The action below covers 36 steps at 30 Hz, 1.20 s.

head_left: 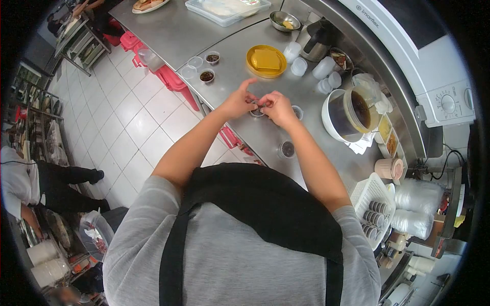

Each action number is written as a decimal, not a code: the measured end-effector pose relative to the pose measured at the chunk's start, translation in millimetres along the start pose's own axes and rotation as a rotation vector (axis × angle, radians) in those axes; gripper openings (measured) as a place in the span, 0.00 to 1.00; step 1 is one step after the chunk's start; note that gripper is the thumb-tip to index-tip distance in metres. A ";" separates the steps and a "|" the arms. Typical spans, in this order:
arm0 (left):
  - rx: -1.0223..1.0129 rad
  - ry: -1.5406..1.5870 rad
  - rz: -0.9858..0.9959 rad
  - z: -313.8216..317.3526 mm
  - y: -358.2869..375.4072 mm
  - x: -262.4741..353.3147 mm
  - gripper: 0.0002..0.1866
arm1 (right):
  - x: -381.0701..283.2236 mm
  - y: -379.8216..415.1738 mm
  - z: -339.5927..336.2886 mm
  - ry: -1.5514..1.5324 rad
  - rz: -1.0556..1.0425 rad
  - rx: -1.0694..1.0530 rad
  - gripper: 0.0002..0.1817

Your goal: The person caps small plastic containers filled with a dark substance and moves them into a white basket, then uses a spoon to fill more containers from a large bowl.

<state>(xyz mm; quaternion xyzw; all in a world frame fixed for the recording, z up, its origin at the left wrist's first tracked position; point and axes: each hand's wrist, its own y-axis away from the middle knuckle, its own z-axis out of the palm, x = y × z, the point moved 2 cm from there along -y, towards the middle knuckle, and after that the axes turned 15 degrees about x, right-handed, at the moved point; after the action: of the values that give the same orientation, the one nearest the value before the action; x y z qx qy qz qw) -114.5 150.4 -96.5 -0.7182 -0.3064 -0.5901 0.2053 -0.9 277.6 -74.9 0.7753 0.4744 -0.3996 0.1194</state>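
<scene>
My left hand (pixel 238 102) and my right hand (pixel 278 109) meet over a small plastic sauce cup (pixel 257 112) on the steel counter. The left thumb presses on the cup while its index finger points up and away. My right fingers are bent and pinched at the cup's rim; whether a lid is under them is hard to see. Beside the right hand lies a round transparent lid or cup (pixel 297 112). Nearer my body stands another small cup with dark contents (pixel 287 149). Two open sauce cups (pixel 207 76) (pixel 213 57) hold dark sauce, with transparent lids (pixel 189 72) next to them.
A yellow plate (pixel 266 61), stacked white cups (pixel 299 67) and a metal bowl (pixel 285 21) stand farther back. On the right are a container of brown liquid (pixel 357 109) in a white bowl (pixel 331 118) and a white basket (pixel 368 191) of lidded cups. Another person (pixel 56 183) stands at left.
</scene>
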 end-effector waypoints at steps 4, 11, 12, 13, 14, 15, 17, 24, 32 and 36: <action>0.009 -0.062 0.026 2.9 -6.8 -0.8 0.42 | 12.1 -8.9 -0.1 -0.271 0.420 -0.110 0.16; 0.021 -0.169 0.006 1.5 -11.0 -0.2 0.42 | 19.2 -7.9 -2.7 -0.432 0.530 -0.123 0.15; 0.028 -0.176 0.009 1.6 -11.0 -0.2 0.43 | 18.7 -7.7 -2.5 -0.432 0.522 -0.122 0.15; 0.034 -0.202 0.012 1.8 -11.0 -0.2 0.43 | 18.0 -7.1 -2.1 -0.432 0.514 -0.121 0.15; 0.041 -0.228 0.016 2.2 -11.6 0.1 0.43 | 16.9 -7.3 -2.0 -0.400 0.506 -0.121 0.15; 0.047 -0.254 0.020 2.5 -12.1 0.6 0.43 | 13.4 -7.7 -2.7 -0.367 0.498 -0.120 0.15; 0.039 -0.280 0.029 4.1 -16.4 -4.1 0.42 | 6.6 -9.2 -3.4 -0.271 0.488 -0.136 0.16; -0.083 -0.461 -0.129 11.0 -22.7 17.0 0.41 | 1.7 -31.8 6.3 -0.073 0.578 -0.329 0.13; -0.139 -0.537 -0.154 17.3 -24.3 32.8 0.41 | -1.2 -42.5 17.6 0.137 0.491 -0.381 0.12; -0.084 -0.583 0.080 5.4 -15.0 25.0 0.41 | -15.5 -25.3 0.8 0.325 0.120 -0.192 0.18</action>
<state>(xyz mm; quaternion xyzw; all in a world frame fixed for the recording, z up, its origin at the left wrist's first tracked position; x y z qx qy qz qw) -118.0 169.9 -74.3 -0.8767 -0.2995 -0.3625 0.1019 -25.9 280.4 -59.2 0.8415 0.4763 -0.2142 0.1382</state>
